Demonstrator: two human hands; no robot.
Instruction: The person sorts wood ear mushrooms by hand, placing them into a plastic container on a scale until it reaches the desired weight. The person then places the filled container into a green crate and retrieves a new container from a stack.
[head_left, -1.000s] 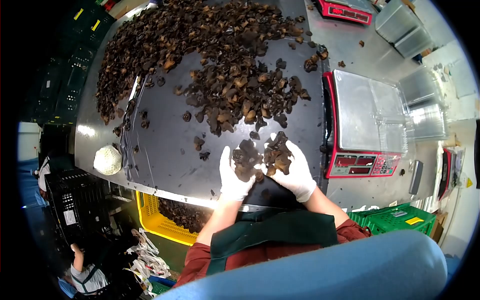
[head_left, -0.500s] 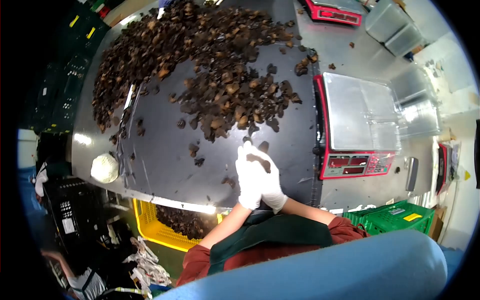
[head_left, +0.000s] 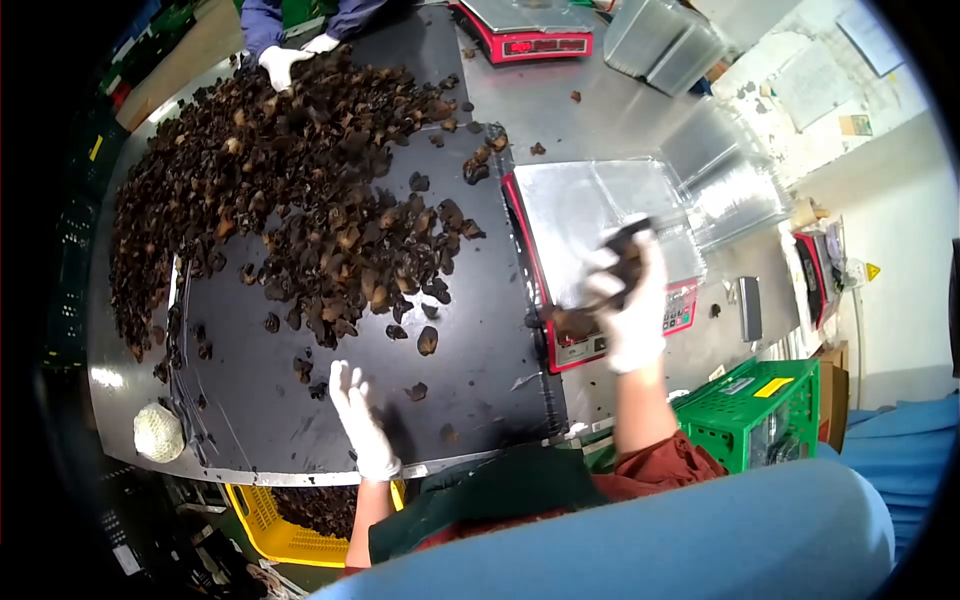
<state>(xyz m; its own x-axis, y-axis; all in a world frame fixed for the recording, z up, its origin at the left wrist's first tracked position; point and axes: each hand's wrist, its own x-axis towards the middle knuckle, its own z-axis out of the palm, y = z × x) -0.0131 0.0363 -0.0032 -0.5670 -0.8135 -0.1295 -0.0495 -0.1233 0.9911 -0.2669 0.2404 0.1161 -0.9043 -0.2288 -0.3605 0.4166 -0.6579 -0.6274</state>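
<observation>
My left hand (head_left: 362,425), in a white glove, is raised over the dark tabletop (head_left: 480,390) near its front edge, fingers stretched and holding nothing. To the right, my gloved right hand (head_left: 640,315) is closed around dark brown wood ear mushrooms (head_left: 628,262), above the front of the red scale (head_left: 535,235). Motion blurs its fingers, and another brown piece (head_left: 575,322) hangs at its lower left. The hand partly covers the scale's display and keys. A large heap of wood ear mushrooms (head_left: 290,170) spreads over the left and middle of the table, with stray pieces near my left hand.
Across the table, another person's gloved hand (head_left: 283,66) touches the heap. A second red scale (head_left: 525,35) stands at the back. Clear plastic containers (head_left: 735,195) are stacked on the right. A yellow crate (head_left: 265,525) and a green crate (head_left: 745,400) sit below the front edge.
My hands were together over the dark tabletop with mushroom on them. They have parted: the right moved over the scale with mushrooms, the left moved left. The view turned right.
</observation>
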